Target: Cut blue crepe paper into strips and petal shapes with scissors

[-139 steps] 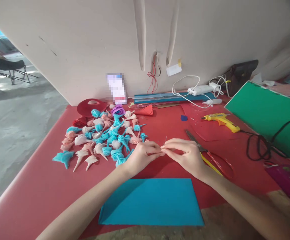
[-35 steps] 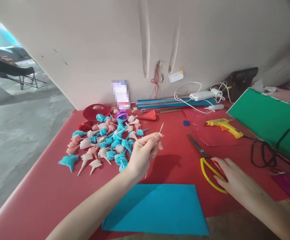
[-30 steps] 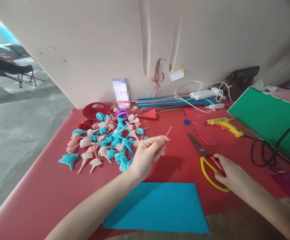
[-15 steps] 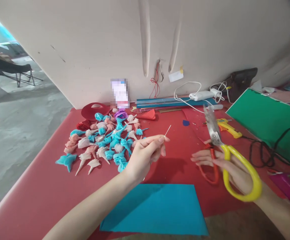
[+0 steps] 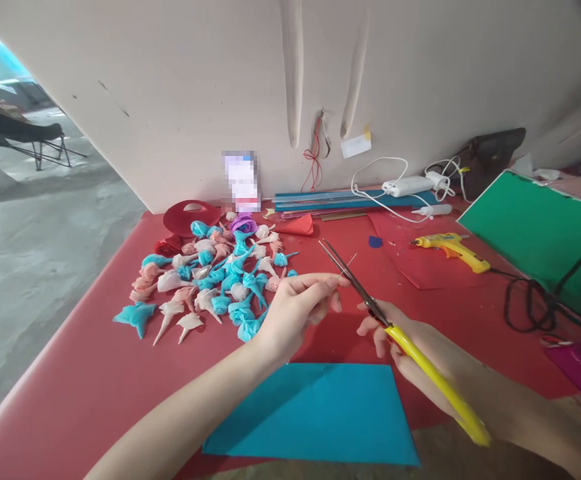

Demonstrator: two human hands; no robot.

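Between thumb and forefinger, my left hand (image 5: 303,303) pinches a thin pale stick (image 5: 352,259), its tip pointing up and right. My right hand (image 5: 410,343) holds scissors (image 5: 377,308) with a yellow handle, seen nearly edge-on. The scissor blades reach to the stick, slightly apart, and cross it just beyond my left fingertips; whether they touch it I cannot tell. Below my hands a blue sheet of paper (image 5: 315,417) lies on the red table. Several blue, pink and white crepe-paper flowers (image 5: 230,273) are heaped left of my left hand.
A yellow glue gun (image 5: 453,250) with a black cord lies at the right, before a green board (image 5: 545,233). A white power strip (image 5: 407,185) and cables sit by the wall. A phone with a blurred screen (image 5: 243,180) leans at the back.
My right hand has brought the scissors left and turned them, so their blades now meet the stick in view. My left hand stays nearly in place, still pinching.
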